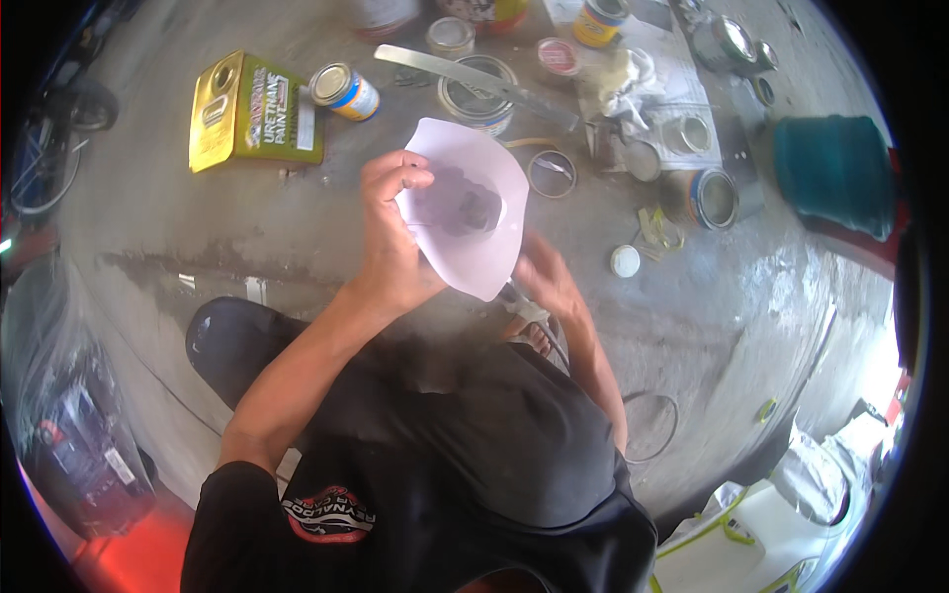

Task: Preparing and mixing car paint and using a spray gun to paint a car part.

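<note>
My left hand (395, 222) grips the left side of a pale lilac paper funnel (493, 176), tilted so that its dark grey inside shows. My right hand (544, 277) is at the funnel's lower right, its fingertips partly behind the paper, curled on something I cannot make out. Below the funnel a metal tool (526, 308), perhaps a spray gun, shows with a hose running down. A large round can (474, 91) and a small open can (552, 174) stand beyond the funnel. A long metal strip (445, 69) lies across the large can.
On the concrete floor stand a yellow-green thinner can (247, 114), a small blue-labelled can (344, 94), more cans (699, 198) on and beside spread paper (673, 54), and a teal container (830, 173). A bicycle wheel (84, 109) is at left, masked white bodywork (741, 544) at lower right.
</note>
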Demonstrator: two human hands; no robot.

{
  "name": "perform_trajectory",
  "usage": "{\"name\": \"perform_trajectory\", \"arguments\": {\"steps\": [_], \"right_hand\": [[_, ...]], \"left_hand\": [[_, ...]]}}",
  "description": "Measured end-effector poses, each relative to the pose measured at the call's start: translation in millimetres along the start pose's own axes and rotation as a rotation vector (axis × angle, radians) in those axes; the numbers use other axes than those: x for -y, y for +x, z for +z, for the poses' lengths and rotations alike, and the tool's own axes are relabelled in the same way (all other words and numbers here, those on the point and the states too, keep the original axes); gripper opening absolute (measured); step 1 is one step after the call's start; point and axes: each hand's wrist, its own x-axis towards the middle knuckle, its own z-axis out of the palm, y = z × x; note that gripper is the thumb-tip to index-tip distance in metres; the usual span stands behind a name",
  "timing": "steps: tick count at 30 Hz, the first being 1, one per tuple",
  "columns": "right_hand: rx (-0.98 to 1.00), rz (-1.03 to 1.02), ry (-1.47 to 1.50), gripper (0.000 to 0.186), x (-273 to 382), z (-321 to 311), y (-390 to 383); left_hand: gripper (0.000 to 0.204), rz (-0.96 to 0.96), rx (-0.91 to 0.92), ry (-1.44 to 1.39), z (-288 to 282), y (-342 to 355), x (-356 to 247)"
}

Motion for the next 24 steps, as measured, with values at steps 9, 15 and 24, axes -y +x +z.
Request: {"name": "perform_trajectory", "arguments": {"steps": [9,15,24], "right_hand": [[-0.097,-0.083,-0.469,0.064,-6,7,-39],[-0.262,0.012,-0.529,0.048,9,17,-49],[-0.59,-0.089,-0.506,0.045,27,-9,-56]], "left_hand": [[0.09,0.043,0.152,-0.18,47,30,-32],[0.075,0.108,0.371,-0.074,53,66,-62],[0.019,0.183,0.551,0.173,65,95,-86]]}}
